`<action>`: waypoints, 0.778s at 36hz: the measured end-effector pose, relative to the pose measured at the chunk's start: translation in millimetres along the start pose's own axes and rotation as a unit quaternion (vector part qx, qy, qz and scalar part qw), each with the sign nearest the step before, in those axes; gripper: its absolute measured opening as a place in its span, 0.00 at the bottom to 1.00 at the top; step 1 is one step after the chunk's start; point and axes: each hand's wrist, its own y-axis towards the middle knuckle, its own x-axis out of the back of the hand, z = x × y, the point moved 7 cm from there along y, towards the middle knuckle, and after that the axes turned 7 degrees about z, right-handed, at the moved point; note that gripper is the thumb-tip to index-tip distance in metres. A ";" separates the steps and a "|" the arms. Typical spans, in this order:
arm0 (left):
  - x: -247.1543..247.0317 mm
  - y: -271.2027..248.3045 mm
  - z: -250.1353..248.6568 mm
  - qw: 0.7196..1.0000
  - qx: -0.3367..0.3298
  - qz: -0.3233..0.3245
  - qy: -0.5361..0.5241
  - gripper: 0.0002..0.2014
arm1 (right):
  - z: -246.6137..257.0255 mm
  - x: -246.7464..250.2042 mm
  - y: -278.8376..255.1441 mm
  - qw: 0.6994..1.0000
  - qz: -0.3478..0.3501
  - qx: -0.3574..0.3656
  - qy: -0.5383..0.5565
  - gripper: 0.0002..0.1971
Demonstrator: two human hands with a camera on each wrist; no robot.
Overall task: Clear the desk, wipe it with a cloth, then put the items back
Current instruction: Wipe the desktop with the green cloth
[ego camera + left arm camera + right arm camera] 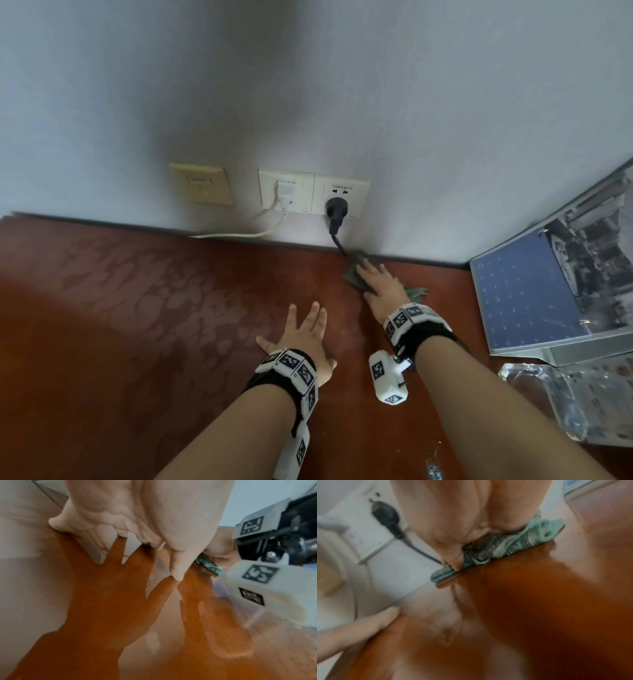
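The reddish-brown desk (144, 325) is seen running up to a pale wall (308, 85); damp streaks are visible across its left half. At the right edge a blue open binder (527, 301) is leaned against the wall, with a clear plastic holder (565, 401) lying just in front of it. A white double socket plate (313, 197) is mounted low on the wall, with a black plug (336, 210) inserted. The right hand (382, 286) is laid flat, fingers extended, pressing a green cloth (356, 274) onto the desk at the wall edge, below the plug. The left hand (306, 337) is spread wide, palm down on the desk, holding nothing.
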 end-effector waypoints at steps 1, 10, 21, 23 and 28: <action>-0.3 0.8 0.2 1.000 0.000 -0.004 -0.002 0.45 | 7.2 -5.9 -2.2 1.000 0.008 0.026 -0.015 0.33; 0.9 1.8 4.0 0.999 0.009 -0.038 -0.018 0.49 | 23.1 -51.1 -74.1 0.986 0.051 0.156 -0.025 0.35; -16.5 -22.2 22.2 0.995 -0.060 0.009 0.084 0.58 | 20.2 -56.9 -144.7 0.965 0.153 0.184 0.105 0.26; -21.0 -27.0 23.5 0.995 -0.055 0.008 0.085 0.58 | 8.1 -43.1 -142.8 0.966 0.097 0.117 0.208 0.26; -32.7 -34.7 19.5 0.998 -0.032 0.025 0.052 0.59 | -38.8 1.7 -125.7 0.959 -0.102 -0.032 0.261 0.25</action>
